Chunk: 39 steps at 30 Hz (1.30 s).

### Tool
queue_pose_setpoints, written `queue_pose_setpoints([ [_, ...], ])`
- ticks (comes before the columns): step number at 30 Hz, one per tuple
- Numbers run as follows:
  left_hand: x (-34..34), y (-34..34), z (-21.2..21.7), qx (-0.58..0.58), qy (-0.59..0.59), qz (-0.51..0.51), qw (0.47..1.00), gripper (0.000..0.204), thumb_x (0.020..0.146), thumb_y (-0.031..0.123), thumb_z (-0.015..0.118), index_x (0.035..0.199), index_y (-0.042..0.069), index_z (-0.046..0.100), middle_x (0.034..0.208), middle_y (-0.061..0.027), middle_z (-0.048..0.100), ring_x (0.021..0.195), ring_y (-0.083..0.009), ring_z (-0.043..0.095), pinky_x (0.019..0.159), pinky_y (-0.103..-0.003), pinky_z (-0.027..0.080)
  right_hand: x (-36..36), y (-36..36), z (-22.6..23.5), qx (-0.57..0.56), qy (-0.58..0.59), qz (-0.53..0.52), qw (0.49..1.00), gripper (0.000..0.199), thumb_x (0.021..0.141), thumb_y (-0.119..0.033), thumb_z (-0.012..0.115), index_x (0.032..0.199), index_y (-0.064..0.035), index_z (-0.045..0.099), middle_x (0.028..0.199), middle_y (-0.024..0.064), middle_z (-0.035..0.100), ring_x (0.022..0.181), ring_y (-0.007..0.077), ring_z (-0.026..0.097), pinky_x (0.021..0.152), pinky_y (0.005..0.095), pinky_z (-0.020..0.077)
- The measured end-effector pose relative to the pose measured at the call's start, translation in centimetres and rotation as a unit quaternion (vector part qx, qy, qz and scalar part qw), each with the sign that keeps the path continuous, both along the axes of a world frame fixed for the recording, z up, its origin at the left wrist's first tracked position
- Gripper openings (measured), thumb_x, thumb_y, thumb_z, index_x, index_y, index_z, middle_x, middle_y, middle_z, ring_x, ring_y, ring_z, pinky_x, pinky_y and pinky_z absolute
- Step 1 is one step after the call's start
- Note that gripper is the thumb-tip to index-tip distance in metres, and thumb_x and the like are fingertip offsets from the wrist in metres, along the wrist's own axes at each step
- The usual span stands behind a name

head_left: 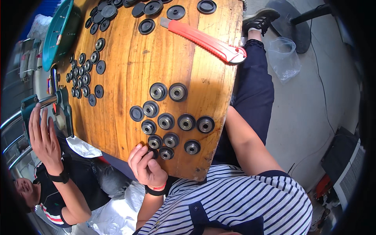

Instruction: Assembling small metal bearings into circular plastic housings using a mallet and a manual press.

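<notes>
My left hand (147, 166), a dark band and red bracelet at its wrist, is at the table's near edge. Its fingers are curled, with the fingertips at a small black round cap (153, 153), partly covered by them. Beside them, several metal bearings seated in black round caps (166, 121) lie spread out. One black cap (136, 113) without a metal centre lies left of these. My right forearm (250, 145) passes to the table's right edge, which hides the hand.
The wooden table (125, 66) holds a red utility knife (205, 41), blade out, more capped bearings (81, 71) at left and loose black caps (109, 12) at the far side. A teal basin (58, 35) stands left. Another person's hand (44, 137) is by a green metal fixture (64, 111).
</notes>
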<state>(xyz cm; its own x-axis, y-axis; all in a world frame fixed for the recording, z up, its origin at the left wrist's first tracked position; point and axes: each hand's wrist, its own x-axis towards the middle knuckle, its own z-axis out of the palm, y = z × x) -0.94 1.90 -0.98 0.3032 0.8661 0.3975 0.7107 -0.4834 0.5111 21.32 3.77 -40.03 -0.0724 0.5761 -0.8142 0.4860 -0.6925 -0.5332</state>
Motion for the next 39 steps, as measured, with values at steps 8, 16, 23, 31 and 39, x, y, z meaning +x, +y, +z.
queue_pose_setpoints([
  [8, -1.3, -0.1, 0.0, 0.005, -0.017, -0.016, 1.000, 0.017, 0.087, 0.014, 0.055, 0.081, 0.000, 0.061, 0.090, -0.0136, 0.064, 0.091, -0.0310, 0.060, 0.083, -0.043, 0.050, -4.3, 6.0, 0.2, 0.052, 0.136, -0.159, 0.976, 0.029, 0.085, -0.016, 0.061, 0.105, 0.0041, 0.068, 0.099, 0.0196, 0.070, 0.088, 0.0298, 0.068, 0.074, 0.0380, 0.0534],
  [16, -1.6, 0.1, 0.0, 0.014, -0.039, -0.017, 0.999, 0.013, 0.084, 0.014, 0.059, 0.081, 0.002, 0.064, 0.087, -0.0108, 0.065, 0.087, -0.0297, 0.062, 0.076, -0.042, 0.051, -3.6, 4.4, 3.2, 0.074, 0.215, -0.339, 0.913, 0.028, 0.086, -0.015, 0.061, 0.106, 0.0039, 0.067, 0.098, 0.0182, 0.070, 0.085, 0.0282, 0.068, 0.073, 0.0366, 0.0534],
  [23, -1.1, 0.2, 0.4, 0.028, -0.041, -0.018, 0.999, 0.014, 0.084, 0.015, 0.062, 0.081, 0.002, 0.065, 0.085, -0.0106, 0.066, 0.083, -0.0300, 0.064, 0.075, -0.040, 0.052, -3.8, 3.1, 9.4, 0.106, 0.290, -0.487, 0.817, 0.028, 0.088, -0.015, 0.060, 0.107, 0.0038, 0.067, 0.096, 0.0171, 0.070, 0.083, 0.0267, 0.068, 0.072, 0.0354, 0.0534],
  [31, -1.4, 0.5, 0.9, 0.037, -0.050, -0.018, 0.998, 0.010, 0.085, 0.010, 0.060, 0.086, 0.001, 0.064, 0.091, -0.0129, 0.065, 0.091, -0.0310, 0.062, 0.082, -0.038, 0.049, -1.3, 0.8, 15.8, 0.156, 0.353, -0.598, 0.702, 0.027, 0.089, -0.015, 0.060, 0.108, 0.0037, 0.066, 0.095, 0.0157, 0.070, 0.081, 0.0251, 0.068, 0.070, 0.0340, 0.0535],
  [39, -0.3, 0.5, 0.8, 0.019, -0.060, -0.020, 0.998, 0.012, 0.077, 0.006, 0.066, 0.089, 0.005, 0.065, 0.101, -0.0093, 0.065, 0.098, -0.0294, 0.061, 0.088, -0.041, 0.044, 7.3, -3.2, 31.5, 0.476, 0.060, -0.556, 0.679, 0.024, 0.095, -0.013, 0.060, 0.113, 0.0010, 0.060, 0.085, 0.0028, 0.064, 0.065, 0.0064, 0.054, 0.060, 0.0213, 0.0446],
])
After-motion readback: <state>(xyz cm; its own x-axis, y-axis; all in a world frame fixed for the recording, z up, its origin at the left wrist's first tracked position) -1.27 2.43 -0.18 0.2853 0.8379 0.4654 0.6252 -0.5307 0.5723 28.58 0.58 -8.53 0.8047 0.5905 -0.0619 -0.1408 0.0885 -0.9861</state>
